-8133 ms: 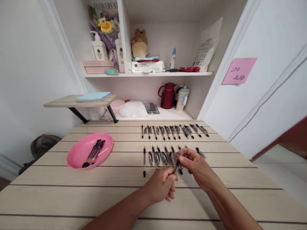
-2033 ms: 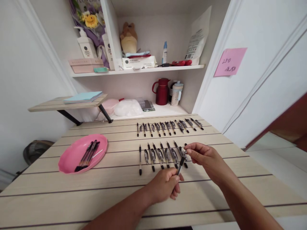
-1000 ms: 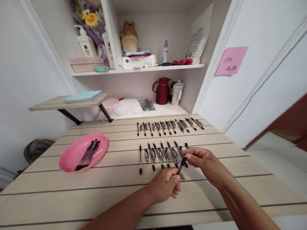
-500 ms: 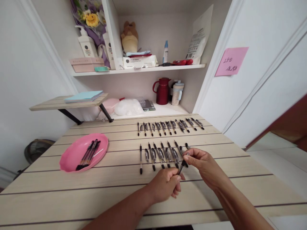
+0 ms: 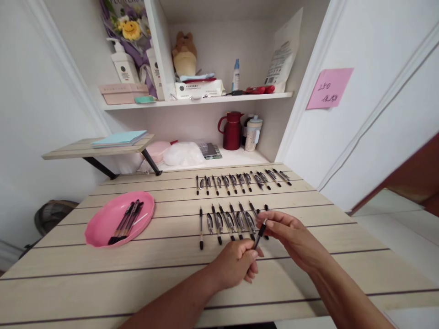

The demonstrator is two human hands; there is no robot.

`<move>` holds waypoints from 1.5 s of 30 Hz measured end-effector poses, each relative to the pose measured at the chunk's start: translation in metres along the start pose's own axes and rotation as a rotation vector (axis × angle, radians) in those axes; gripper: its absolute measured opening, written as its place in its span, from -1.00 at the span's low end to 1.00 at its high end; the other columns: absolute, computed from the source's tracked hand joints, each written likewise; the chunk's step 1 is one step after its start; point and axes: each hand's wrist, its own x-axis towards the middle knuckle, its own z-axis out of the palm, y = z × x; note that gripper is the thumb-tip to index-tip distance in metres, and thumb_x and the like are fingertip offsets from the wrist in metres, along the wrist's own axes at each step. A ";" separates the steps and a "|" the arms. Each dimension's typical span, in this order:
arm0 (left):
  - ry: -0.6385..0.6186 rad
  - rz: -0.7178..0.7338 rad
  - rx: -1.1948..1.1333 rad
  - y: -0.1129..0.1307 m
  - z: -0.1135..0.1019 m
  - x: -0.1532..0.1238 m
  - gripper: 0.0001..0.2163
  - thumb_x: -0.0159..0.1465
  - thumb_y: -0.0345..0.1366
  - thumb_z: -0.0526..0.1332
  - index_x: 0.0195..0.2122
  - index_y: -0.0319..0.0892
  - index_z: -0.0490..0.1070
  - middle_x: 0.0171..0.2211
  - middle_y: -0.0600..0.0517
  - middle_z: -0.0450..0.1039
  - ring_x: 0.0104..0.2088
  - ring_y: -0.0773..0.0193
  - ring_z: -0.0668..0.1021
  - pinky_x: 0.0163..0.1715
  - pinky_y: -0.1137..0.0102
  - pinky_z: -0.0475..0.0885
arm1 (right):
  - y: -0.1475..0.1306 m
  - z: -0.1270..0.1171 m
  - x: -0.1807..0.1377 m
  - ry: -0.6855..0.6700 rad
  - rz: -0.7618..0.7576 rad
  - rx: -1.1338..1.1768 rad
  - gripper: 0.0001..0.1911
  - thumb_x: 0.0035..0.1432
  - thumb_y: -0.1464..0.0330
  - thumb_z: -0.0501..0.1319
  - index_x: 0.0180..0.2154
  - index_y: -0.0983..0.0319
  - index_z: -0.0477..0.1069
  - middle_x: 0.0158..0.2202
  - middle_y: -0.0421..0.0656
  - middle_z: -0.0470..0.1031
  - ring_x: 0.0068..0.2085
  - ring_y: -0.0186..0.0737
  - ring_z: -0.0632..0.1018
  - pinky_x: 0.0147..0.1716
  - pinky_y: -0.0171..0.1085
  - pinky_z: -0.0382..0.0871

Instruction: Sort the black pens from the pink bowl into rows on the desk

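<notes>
My left hand (image 5: 236,262) is closed round the lower barrel of a black gel pen (image 5: 261,230), which is tilted with its silver tip upward. The fingertips of my right hand (image 5: 286,235) are at that tip, thumb on one side and fingers behind; exact contact is hard to see. Just beyond lies a near row of uncapped pens (image 5: 201,228) with dark clear-clipped caps (image 5: 210,223) beside them. Part of this row is hidden behind my right hand. A second row of pens and caps (image 5: 234,183) lies farther back.
A pink scalloped plate (image 5: 94,228) on the left holds several black pens (image 5: 125,224) and a thin white stick (image 5: 140,218). Behind it, a small raised wooden shelf (image 5: 68,150) carries blue paper (image 5: 118,138). A red jug (image 5: 232,132) and a tumbler (image 5: 253,135) stand at the back.
My right thumb and fingers have shifted slightly at the pen's tip, so the silver point now shows. My left hand keeps its grip in nearly the same place.
</notes>
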 end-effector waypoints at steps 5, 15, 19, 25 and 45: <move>0.008 -0.012 -0.010 0.001 0.000 0.000 -0.80 0.18 -0.23 -0.02 -0.32 -0.24 0.27 -0.59 0.10 0.27 -0.63 0.45 0.34 -0.60 0.50 0.30 | 0.001 0.001 -0.001 0.100 -0.030 -0.036 -0.79 -0.23 0.28 0.36 -0.53 0.23 0.39 -0.54 -0.26 0.36 -0.48 -0.38 0.31 -0.44 -0.33 0.18; -0.007 -0.002 -0.034 -0.003 -0.003 0.003 -0.79 0.19 -0.22 -0.02 -0.31 -0.25 0.27 -0.59 0.09 0.28 -0.64 0.44 0.35 -0.60 0.48 0.30 | 0.004 0.004 0.002 0.105 -0.009 -0.030 -0.75 -0.24 0.24 0.36 -0.52 0.24 0.38 -0.56 -0.24 0.36 -0.52 -0.38 0.31 -0.49 -0.33 0.19; -0.015 -0.001 -0.049 -0.004 -0.003 0.003 -0.79 0.19 -0.22 -0.02 -0.31 -0.25 0.27 -0.59 0.09 0.29 -0.65 0.45 0.35 -0.61 0.49 0.30 | 0.003 0.006 0.001 0.018 0.046 0.044 -0.73 -0.14 0.23 0.30 -0.35 0.23 0.44 -0.39 -0.16 0.44 -0.40 -0.32 0.39 -0.39 -0.31 0.24; 0.003 -0.024 -0.050 -0.002 -0.002 0.003 -0.80 0.17 -0.24 -0.02 -0.32 -0.25 0.28 -0.61 0.09 0.29 -0.66 0.45 0.35 -0.61 0.49 0.30 | 0.010 0.005 0.006 0.115 0.015 0.036 -0.76 -0.24 0.27 0.36 -0.56 0.24 0.37 -0.59 -0.27 0.34 -0.54 -0.42 0.27 -0.52 -0.37 0.14; 0.033 -0.060 -0.057 -0.001 -0.002 0.004 -0.82 0.17 -0.27 -0.04 -0.31 -0.24 0.26 -0.61 0.10 0.28 -0.65 0.45 0.35 -0.62 0.50 0.30 | -0.009 -0.023 0.018 0.158 -0.041 -0.222 -0.65 -0.11 0.11 0.23 -0.34 0.22 0.45 -0.43 -0.13 0.48 -0.41 -0.25 0.44 -0.43 -0.27 0.26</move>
